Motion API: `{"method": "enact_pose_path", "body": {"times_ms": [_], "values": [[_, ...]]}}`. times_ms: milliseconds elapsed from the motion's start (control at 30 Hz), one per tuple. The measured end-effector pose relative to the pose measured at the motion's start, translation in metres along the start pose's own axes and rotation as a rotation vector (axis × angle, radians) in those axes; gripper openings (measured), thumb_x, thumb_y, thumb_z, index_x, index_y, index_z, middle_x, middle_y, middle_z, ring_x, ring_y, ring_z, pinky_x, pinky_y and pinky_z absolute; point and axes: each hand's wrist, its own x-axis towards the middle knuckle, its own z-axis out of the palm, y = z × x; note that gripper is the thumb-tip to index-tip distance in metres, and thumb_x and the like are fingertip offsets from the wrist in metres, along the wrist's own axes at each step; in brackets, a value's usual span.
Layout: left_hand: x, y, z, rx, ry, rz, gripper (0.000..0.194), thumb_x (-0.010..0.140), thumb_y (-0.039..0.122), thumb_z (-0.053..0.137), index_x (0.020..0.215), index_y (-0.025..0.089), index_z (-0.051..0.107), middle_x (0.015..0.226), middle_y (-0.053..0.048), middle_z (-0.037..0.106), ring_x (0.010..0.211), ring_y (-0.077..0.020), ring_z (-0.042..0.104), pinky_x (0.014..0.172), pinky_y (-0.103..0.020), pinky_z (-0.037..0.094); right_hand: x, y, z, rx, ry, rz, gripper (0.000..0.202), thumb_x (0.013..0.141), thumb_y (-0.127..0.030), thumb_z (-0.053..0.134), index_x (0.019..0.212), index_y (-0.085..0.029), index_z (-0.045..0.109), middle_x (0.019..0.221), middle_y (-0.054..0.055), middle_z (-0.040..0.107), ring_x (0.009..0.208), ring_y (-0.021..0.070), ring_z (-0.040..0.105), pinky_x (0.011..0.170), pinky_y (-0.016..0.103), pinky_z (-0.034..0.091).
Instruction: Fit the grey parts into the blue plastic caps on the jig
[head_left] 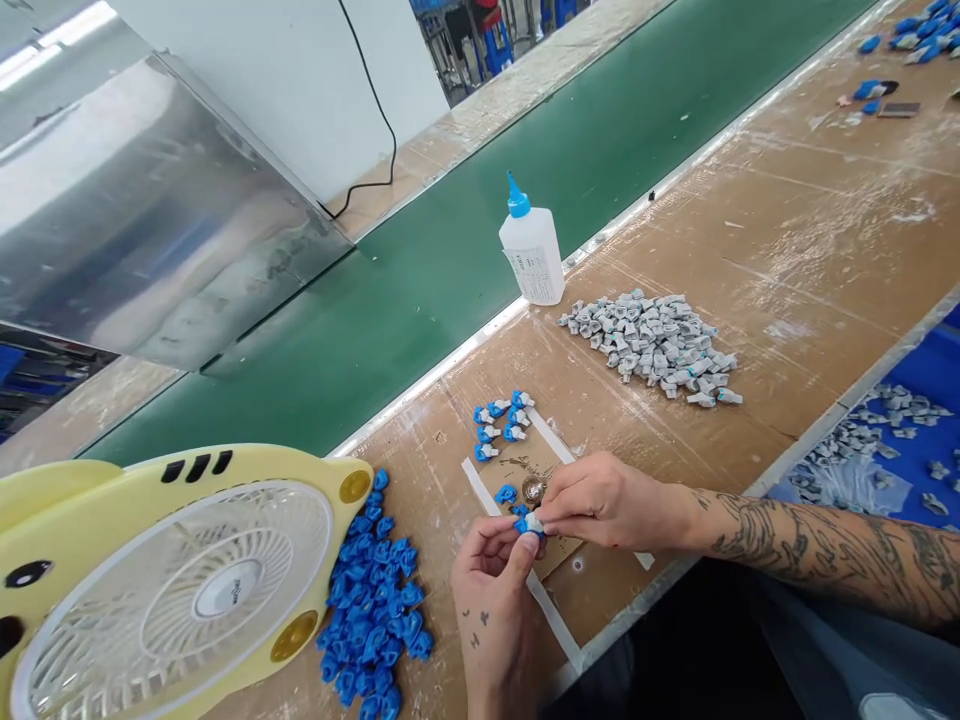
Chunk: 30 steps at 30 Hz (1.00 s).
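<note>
My left hand [499, 585] pinches a small blue piece [522, 526] between thumb and fingers. From the right, my right hand [600, 500] grips a small grey piece [535, 522] that meets the blue one. Just behind the fingertips are a small round dish [533, 488] and a loose blue piece [505, 494], both on a brown board [559, 570] between white tape strips. Several joined blue-and-grey pieces [486, 433] lie at the board's far end.
Blue pieces [375, 600] are heaped beside a yellow fan [187, 590] on the left. Grey pieces [660, 340] form a pile at right, near a white bottle [534, 255] with a blue nozzle. A green conveyor belt [420, 280] runs behind. More pieces [930, 35] lie at the far right.
</note>
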Motion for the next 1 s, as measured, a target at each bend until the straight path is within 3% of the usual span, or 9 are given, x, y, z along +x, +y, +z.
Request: {"method": "enact_pose_path", "body": {"times_ms": [200, 333, 400, 500, 600, 700, 767, 867, 1000], "values": [[0.029, 0.018, -0.006, 0.164, -0.016, 0.086, 0.041, 0.046, 0.039, 0.092, 0.076, 0.018, 0.072, 0.069, -0.004, 0.075, 0.063, -0.0188, 0.071, 0.058, -0.026, 0.059, 0.006, 0.007, -0.008, -0.172, -0.106, 0.007, 0.023, 0.096, -0.023, 0.062, 0.113, -0.012, 0.072, 0.104, 0.012, 0.075, 0.094, 0.0167, 0.071, 0.084, 0.025, 0.057], [0.062, 0.030, -0.028, 0.402, 0.200, 0.198, 0.045, 0.048, 0.041, 0.083, 0.087, 0.019, 0.076, 0.083, -0.006, 0.079, 0.078, -0.0240, 0.075, 0.070, -0.031, 0.061, -0.022, 0.004, -0.056, -0.445, 0.056, 0.043, 0.022, 0.100, -0.025, 0.054, 0.109, -0.015, 0.072, 0.099, 0.011, 0.072, 0.088, 0.0179, 0.067, 0.079, 0.029, 0.057], [0.080, 0.031, -0.036, 0.501, 0.209, 0.171, 0.044, 0.047, 0.045, 0.078, 0.083, 0.020, 0.077, 0.082, -0.006, 0.079, 0.077, -0.0263, 0.075, 0.072, -0.035, 0.062, -0.045, 0.007, -0.091, -0.658, 0.156, 0.111, 0.024, 0.099, -0.034, 0.057, 0.111, -0.018, 0.071, 0.100, 0.012, 0.071, 0.093, 0.0222, 0.065, 0.086, 0.036, 0.055], [0.101, 0.030, -0.035, 0.599, 0.121, 0.137, 0.044, 0.046, 0.049, 0.073, 0.080, 0.021, 0.077, 0.075, -0.007, 0.078, 0.075, -0.0294, 0.075, 0.076, -0.041, 0.061, -0.074, 0.025, -0.136, -0.966, 0.174, 0.341, 0.071, 0.085, -0.065, 0.066, 0.139, -0.021, 0.057, 0.142, 0.021, 0.053, 0.133, 0.0397, 0.047, 0.108, 0.059, 0.040], [0.111, 0.028, -0.023, 0.664, 0.098, 0.203, 0.047, 0.047, 0.053, 0.069, 0.082, 0.022, 0.076, 0.076, -0.008, 0.078, 0.076, -0.0306, 0.075, 0.080, -0.045, 0.060, -0.082, 0.051, -0.157, -1.020, 0.040, 0.507, 0.106, 0.071, -0.081, 0.067, 0.154, -0.020, 0.038, 0.160, 0.025, 0.028, 0.147, 0.0469, 0.027, 0.113, 0.067, 0.029], [0.107, 0.026, -0.019, 0.683, 0.122, 0.325, 0.051, 0.054, 0.055, 0.065, 0.091, 0.021, 0.074, 0.085, -0.009, 0.079, 0.077, -0.0287, 0.075, 0.078, -0.043, 0.061, -0.074, 0.069, -0.154, -0.981, -0.068, 0.502, 0.108, 0.072, -0.080, 0.067, 0.156, -0.022, 0.034, 0.161, 0.024, 0.025, 0.148, 0.0461, 0.026, 0.114, 0.064, 0.031], [0.097, 0.025, -0.028, 0.722, 0.128, 0.402, 0.053, 0.062, 0.056, 0.063, 0.099, 0.020, 0.073, 0.089, -0.010, 0.078, 0.076, -0.0270, 0.075, 0.073, -0.040, 0.062, -0.067, 0.073, -0.145, -0.957, -0.072, 0.468, 0.102, 0.077, -0.076, 0.066, 0.156, -0.021, 0.035, 0.160, 0.024, 0.027, 0.148, 0.0448, 0.028, 0.115, 0.061, 0.033], [0.077, 0.023, -0.060, 0.931, 0.181, 0.569, 0.047, 0.076, 0.056, 0.056, 0.101, 0.020, 0.072, 0.093, -0.011, 0.077, 0.073, -0.0258, 0.073, 0.071, -0.040, 0.060, -0.063, 0.071, -0.126, -0.930, -0.029, 0.434, 0.090, 0.084, -0.069, 0.064, 0.154, -0.020, 0.037, 0.157, 0.024, 0.030, 0.147, 0.0435, 0.031, 0.115, 0.060, 0.035], [0.053, 0.022, -0.111, 1.423, 0.256, 0.922, 0.045, 0.092, 0.047, 0.040, 0.095, 0.016, 0.073, 0.103, -0.019, 0.073, 0.092, -0.0340, 0.069, 0.084, -0.050, 0.055, -0.060, 0.065, -0.100, -0.895, -0.016, 0.408, 0.084, 0.087, -0.064, 0.064, 0.153, -0.020, 0.038, 0.156, 0.022, 0.031, 0.147, 0.0420, 0.029, 0.115, 0.058, 0.037]]}}
